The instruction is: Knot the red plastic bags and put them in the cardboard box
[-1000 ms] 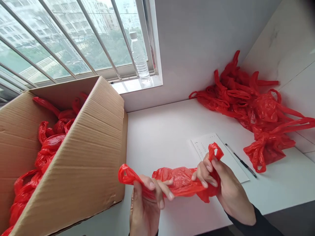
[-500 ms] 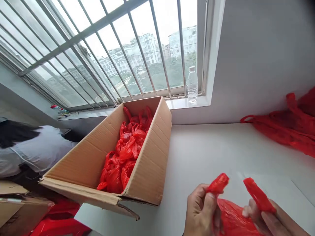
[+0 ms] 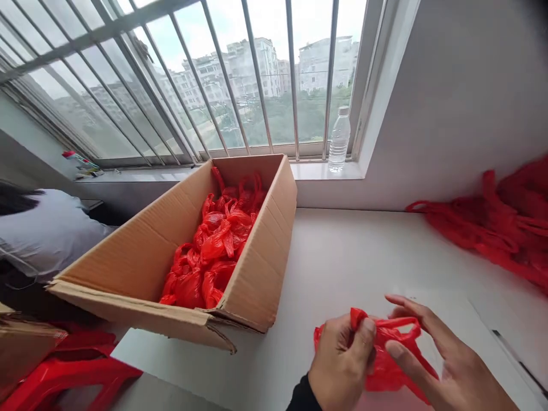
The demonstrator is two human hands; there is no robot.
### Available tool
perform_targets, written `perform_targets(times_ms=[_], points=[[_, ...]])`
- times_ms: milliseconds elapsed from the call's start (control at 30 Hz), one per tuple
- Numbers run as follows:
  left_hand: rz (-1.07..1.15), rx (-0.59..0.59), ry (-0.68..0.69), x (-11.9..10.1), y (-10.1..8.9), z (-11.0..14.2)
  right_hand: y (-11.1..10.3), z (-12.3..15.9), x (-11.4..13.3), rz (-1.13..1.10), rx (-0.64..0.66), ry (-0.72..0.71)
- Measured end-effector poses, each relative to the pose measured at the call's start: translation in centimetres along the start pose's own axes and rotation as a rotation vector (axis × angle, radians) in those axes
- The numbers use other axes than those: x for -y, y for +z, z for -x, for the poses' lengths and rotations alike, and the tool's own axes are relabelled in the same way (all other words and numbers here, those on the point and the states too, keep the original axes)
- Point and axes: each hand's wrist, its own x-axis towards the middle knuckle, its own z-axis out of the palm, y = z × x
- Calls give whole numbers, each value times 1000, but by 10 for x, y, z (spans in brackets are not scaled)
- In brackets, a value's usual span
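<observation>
A red plastic bag (image 3: 385, 374) hangs low over the white table, its handles bunched at the top. My left hand (image 3: 338, 365) is closed on a handle, pinching it between thumb and fingers. To the right of the bag, my right hand (image 3: 454, 365) has its thumb and fingers spread apart around a loose handle loop, without gripping it. What the bag holds inside cannot be made out. Left of my hands stands an open cardboard box (image 3: 263, 257) with several knotted red bags (image 3: 222, 240) piled in it.
Empty red bags (image 3: 492, 217) lie heaped along the wall at right. A clear bottle (image 3: 339, 140) stands on the sill by the barred window. Someone in a white top (image 3: 51, 228) is bent over at far left, above a red plastic stool (image 3: 72, 374). The white table (image 3: 334, 251) supports the box.
My hands held one handle each, apart; now the left pinches the bunched handles and the right has let go, fingers spread. The view has shifted slightly.
</observation>
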Motion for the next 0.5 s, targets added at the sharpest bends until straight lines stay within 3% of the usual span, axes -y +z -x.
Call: perform_targets(times_ms=[67, 133, 267, 500], points=[[40, 72, -41, 0, -1, -5, -4, -2, 5, -28, 7, -35], [118, 141, -92, 2, -3, -12, -7, -4, 8, -73, 31, -156], [220, 190, -114, 7, -11, -21, -7, -2, 6, -109, 138, -298], [51, 229, -61, 8, -16, -22, -8, -6, -6, -204, 197, -130]])
